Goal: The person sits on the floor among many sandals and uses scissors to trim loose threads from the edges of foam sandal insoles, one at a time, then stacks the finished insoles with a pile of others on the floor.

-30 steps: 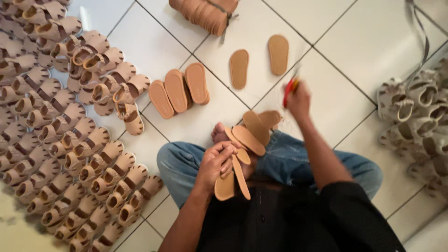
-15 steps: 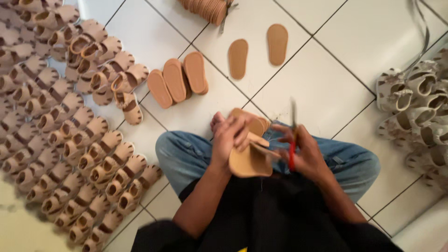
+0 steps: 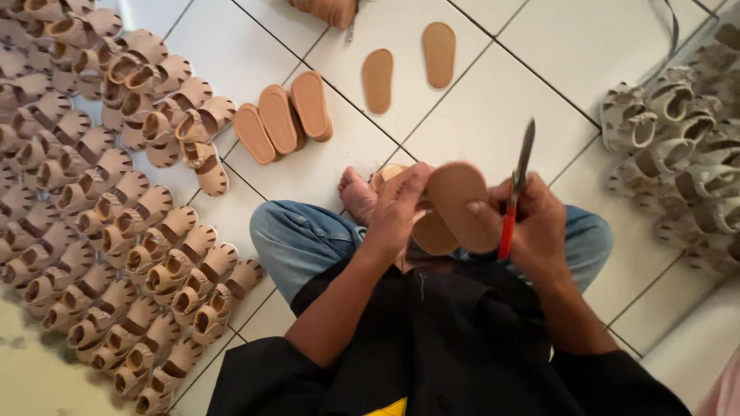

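Tan shoe sole (image 3: 462, 202) sits over the person's lap, flat face up toward the camera, pinched between both hands. Left hand (image 3: 401, 208) clasps its left edge, fingers curled over the rim, with a second sole (image 3: 432, 233) partly hidden beneath. Right hand (image 3: 536, 223) is clenched on a red-handled tool (image 3: 515, 192) (scissors or a blade, I cannot tell which), its metal tip pointing to the far side, while the thumb presses the sole's right edge. A bare foot (image 3: 356, 192) pokes out just left of the left hand, above the jeans (image 3: 297, 239). On the tiled floor (image 3: 493, 108), three soles (image 3: 281, 119) lean together at far left, two more (image 3: 408, 65) lie flat beyond. Rows of small tan sandals (image 3: 116, 231) fill the left, pale ones (image 3: 678, 146) heap at right.
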